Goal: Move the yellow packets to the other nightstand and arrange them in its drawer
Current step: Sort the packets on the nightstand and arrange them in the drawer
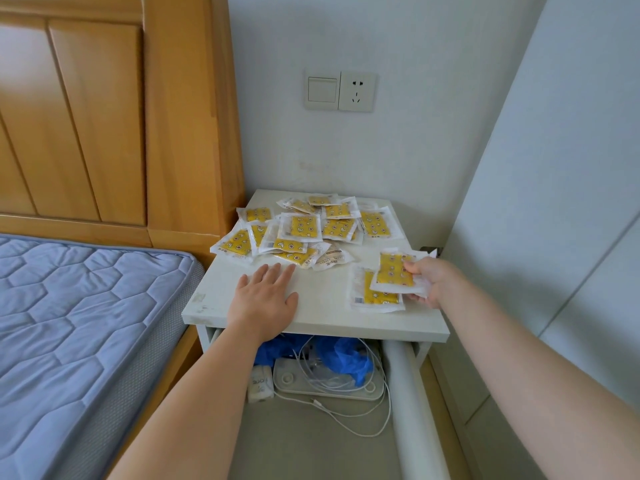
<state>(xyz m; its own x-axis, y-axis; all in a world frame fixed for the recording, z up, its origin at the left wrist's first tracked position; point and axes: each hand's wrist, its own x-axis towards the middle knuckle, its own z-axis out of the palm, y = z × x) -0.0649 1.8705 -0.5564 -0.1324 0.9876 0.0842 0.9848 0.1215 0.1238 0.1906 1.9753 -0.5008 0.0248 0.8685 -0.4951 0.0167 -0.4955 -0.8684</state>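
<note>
A wooden headboard (104, 116) fills the 10 o'clock part of the view, and a blue quilted mattress (69, 323) lies below it at 8 o'clock. Seen from the middle of the view, a white nightstand (325, 292) stands at 5 o'clock in the corner between the bed and the wall. Its drawer (311, 438) is pulled open towards 6 o'clock.

On the nightstand top, taking its middle as the clock's centre, a loose pile of yellow packets (304, 230) spreads from 10 to 1 o'clock, many overlapping. The left hand (266, 301) lies flat at 7 o'clock, palm down and fingers straight and slightly spread, its fingertips just short of the pile. The right hand (433, 282) is at 3 o'clock; its thumb and fingers pinch the right edge of one yellow packet (394, 275). That packet overlaps a second packet (372, 297) lying flat at 4 o'clock. Whether the pinched one is lifted clear of it cannot be told.

At the back of the drawer lie crumpled blue plastic (343, 358), a flat white device (329, 384) and a tangled white cable (349, 424). A small white pack (259, 382) sits at its left, and a white roll (405, 393) runs along the right side.

On the wall at 12 o'clock are a light switch (322, 90) and a socket (356, 91), side by side.
</note>
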